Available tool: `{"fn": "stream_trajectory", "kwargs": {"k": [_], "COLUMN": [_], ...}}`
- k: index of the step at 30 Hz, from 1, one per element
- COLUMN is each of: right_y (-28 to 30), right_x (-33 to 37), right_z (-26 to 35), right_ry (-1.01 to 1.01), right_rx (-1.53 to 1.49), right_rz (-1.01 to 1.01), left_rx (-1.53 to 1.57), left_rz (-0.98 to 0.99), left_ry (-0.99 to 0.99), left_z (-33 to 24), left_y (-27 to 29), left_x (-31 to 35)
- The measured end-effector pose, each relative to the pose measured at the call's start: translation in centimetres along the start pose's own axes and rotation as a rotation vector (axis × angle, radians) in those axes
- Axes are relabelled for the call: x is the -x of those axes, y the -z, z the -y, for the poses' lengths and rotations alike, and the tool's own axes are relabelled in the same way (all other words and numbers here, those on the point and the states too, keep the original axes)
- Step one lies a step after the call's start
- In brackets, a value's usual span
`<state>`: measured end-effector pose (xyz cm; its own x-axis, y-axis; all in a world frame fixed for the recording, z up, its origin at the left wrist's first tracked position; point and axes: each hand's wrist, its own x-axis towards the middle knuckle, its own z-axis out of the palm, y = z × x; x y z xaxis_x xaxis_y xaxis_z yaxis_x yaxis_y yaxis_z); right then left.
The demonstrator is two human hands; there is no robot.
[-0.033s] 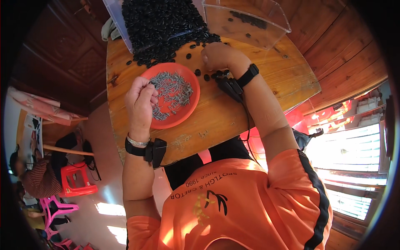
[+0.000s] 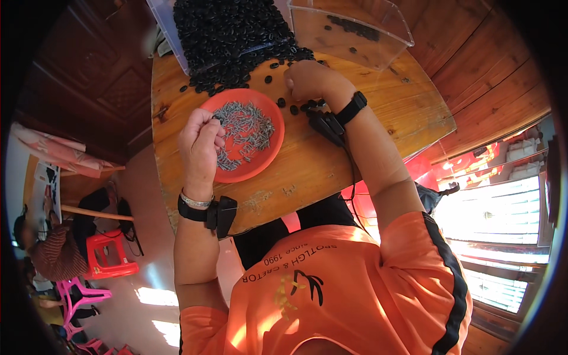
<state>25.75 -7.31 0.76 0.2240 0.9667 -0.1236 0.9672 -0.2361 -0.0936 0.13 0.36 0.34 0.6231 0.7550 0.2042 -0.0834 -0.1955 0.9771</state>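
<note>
My left hand [image 2: 201, 139] is over the left rim of a round orange-red plate [image 2: 273, 154]. Its thumb and fingers pinch a small black oval piece [image 2: 217, 119], mostly hidden by the fingertips. Many small grey screw-like pins [image 2: 251, 121] lie in the plate. Beyond it, a heap of black oval pieces [image 2: 228, 35] spills from a clear plastic bin [image 2: 168, 35] onto the wooden table [image 2: 319, 171]. My right hand [image 2: 310, 80] rests on the table at the heap's right edge, fingers curled inward; whatever they hold is hidden. Several loose black pieces [image 2: 294, 110] lie beside it.
A second clear bin [image 2: 390, 35] with a few black pieces stands at the back right. Black devices [image 2: 328, 125] are strapped to both wrists, with a cable running down from the right one. A red stool [image 2: 109, 254] and a person [image 2: 59, 254] are at the far left.
</note>
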Motion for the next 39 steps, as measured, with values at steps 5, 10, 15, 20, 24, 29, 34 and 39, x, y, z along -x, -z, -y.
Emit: {"fn": "stream_trajectory", "kwargs": {"k": [5, 10, 15, 20, 24, 29, 34, 39], "right_y": [-0.2, 0.2, 0.1, -0.4, -0.6, -0.2, -1.4, -1.5], "right_x": [-0.3, 0.1, -0.4, -0.4, -0.9, 0.7, 1.0, 0.8], "right_z": [0.4, 0.2, 0.0, -0.4, 1.5, 6.5, 8.4, 8.4], "right_ry": [-0.006, 0.052, 0.027, 0.138, 0.297, 0.515, 0.608, 0.602], "right_rx": [-0.109, -0.174, -0.145, -0.182, -0.787, -1.623, -1.733, -1.809], "right_rz": [0.045, -0.036, 0.034, -0.115, -0.305, -0.079, -0.061, -0.091], "left_rx": [-0.024, -0.041, -0.021, -0.001, 0.08, 0.339, 0.475, 0.535], "left_rz": [-0.006, -0.004, 0.012, 0.023, 0.117, 0.168, 0.196, 0.211], "left_ry": [-0.015, 0.009, -0.003, -0.009, 0.047, 0.064, -0.02, -0.049], "left_z": [-0.1, -0.1, -0.1, 0.0, -0.1, -0.5, -0.2, -0.1], "left_y": [-0.1, -0.3, -0.5, -0.4, -0.2, -0.3, -0.2, -0.1], "left_x": [0.1, 0.1, 0.0, 0.1, 0.2, 0.4, 0.3, 0.2]}}
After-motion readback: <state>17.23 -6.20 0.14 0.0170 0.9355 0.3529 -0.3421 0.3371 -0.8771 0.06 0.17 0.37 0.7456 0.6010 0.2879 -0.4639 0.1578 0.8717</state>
